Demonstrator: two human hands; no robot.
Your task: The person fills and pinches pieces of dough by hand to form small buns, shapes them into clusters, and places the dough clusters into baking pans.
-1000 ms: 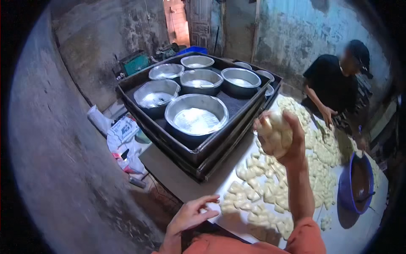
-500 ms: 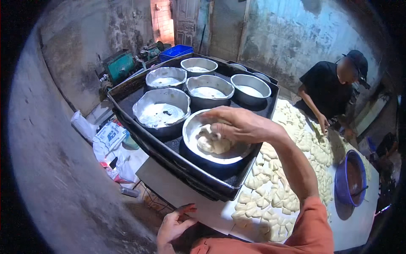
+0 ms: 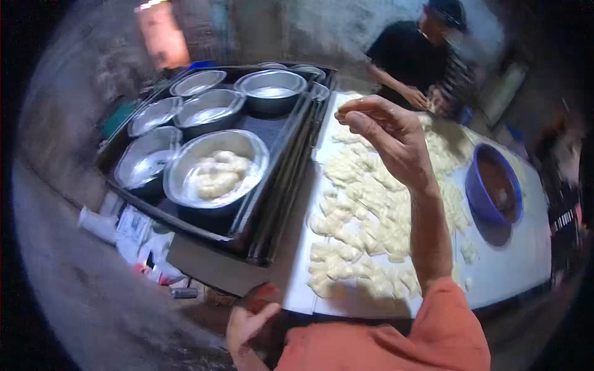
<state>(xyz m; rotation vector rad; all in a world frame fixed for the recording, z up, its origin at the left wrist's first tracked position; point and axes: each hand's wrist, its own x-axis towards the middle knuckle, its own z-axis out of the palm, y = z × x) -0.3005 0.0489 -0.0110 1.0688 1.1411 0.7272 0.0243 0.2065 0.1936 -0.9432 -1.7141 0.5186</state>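
My right hand [image 3: 393, 139] is raised over the table, fingers curled toward the thumb, with nothing seen in them. Below it, pale dough pieces [image 3: 365, 210] cover much of the white tabletop. To its left, a round metal pan [image 3: 263, 139] at the front of a dark tray [image 3: 238, 226] holds a clump of dough [image 3: 219, 173]. My left hand [image 3: 247, 324] is low by the table's near edge, thumb stretched out and fingers apart, holding nothing visible; its fingers are partly shadowed and blurred.
Several other metal pans [image 3: 210, 114] stand on the tray. A purple basin [image 3: 492, 185] with brown contents sits at the table's right. A person in black [image 3: 408, 59] works with dough at the far side. Bags [image 3: 139, 235] lie on the floor at left.
My right hand has left the pan and moved up and right over the dough pieces; the dough clump stays in the pan. The view has turned right. My left hand stays low.
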